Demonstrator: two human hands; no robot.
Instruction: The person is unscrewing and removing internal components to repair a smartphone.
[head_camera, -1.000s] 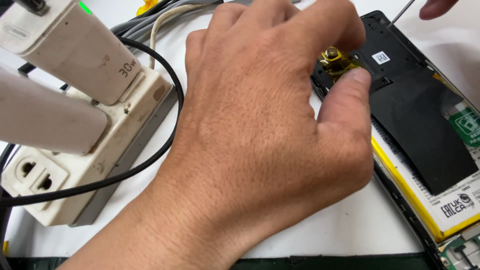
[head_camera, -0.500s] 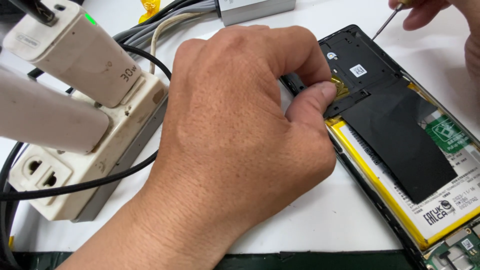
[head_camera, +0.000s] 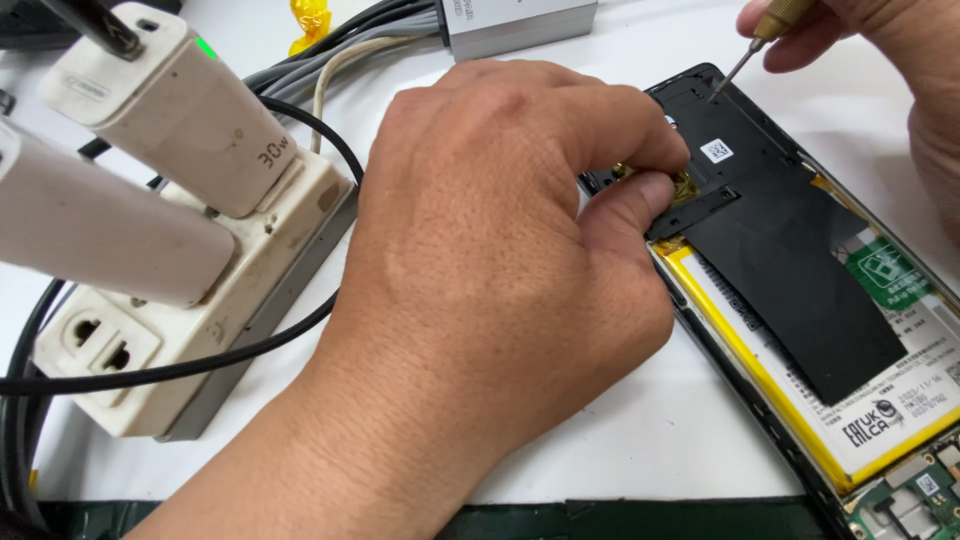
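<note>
An opened phone (head_camera: 800, 270) lies on the white table at the right, its back off, showing a black cover plate and a yellow-edged battery (head_camera: 880, 400). My left hand (head_camera: 500, 280) rests over the phone's upper left edge, thumb and fingers pinched on a small gold-coloured part (head_camera: 685, 185) there. My right hand (head_camera: 870, 40) is at the top right and holds a thin screwdriver (head_camera: 745, 55). The screwdriver's tip touches the top corner of the black plate.
A white power strip (head_camera: 200, 300) with two bulky chargers plugged in fills the left side, with black and grey cables running around it. A grey box (head_camera: 515, 22) stands at the top edge. A dark green mat edge (head_camera: 640, 520) shows along the bottom.
My left hand has slid left and down along the phone's edge, still pinching the gold part. My right hand with the screwdriver has come further into view, its tip now on the phone's top corner.
</note>
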